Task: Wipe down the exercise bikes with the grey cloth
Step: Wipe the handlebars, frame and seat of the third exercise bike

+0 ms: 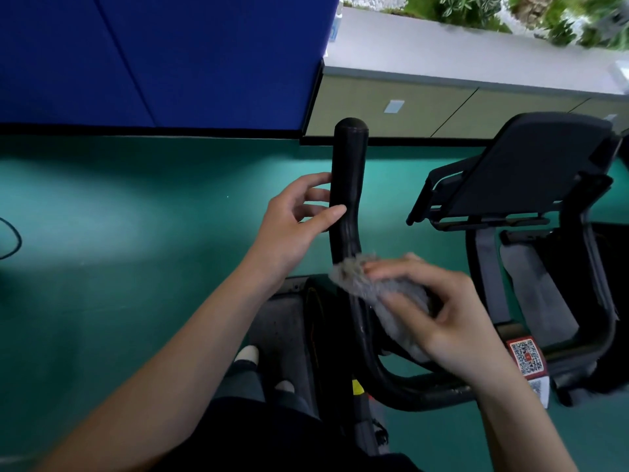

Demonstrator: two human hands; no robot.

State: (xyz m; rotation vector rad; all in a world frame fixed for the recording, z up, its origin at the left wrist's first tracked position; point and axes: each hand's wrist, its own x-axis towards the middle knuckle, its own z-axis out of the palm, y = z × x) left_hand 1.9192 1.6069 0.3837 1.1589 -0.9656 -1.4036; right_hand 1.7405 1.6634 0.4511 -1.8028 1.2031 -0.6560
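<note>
Two bare hands on an exercise bike's handlebar

The left hand [299, 226] reaches in from the lower left, fingers loosely curled around the upright black handlebar grip [349, 178], not closed tight; the right hand [439, 318] clasps the grey cloth [371, 284], pressing it against the bar's bend just below; the tablet holder [517, 168] sits well right.

A blue wall panel [163, 59] meets green floor [119, 250], with plants [476, 8] above a grey ledge [459, 52].
</note>
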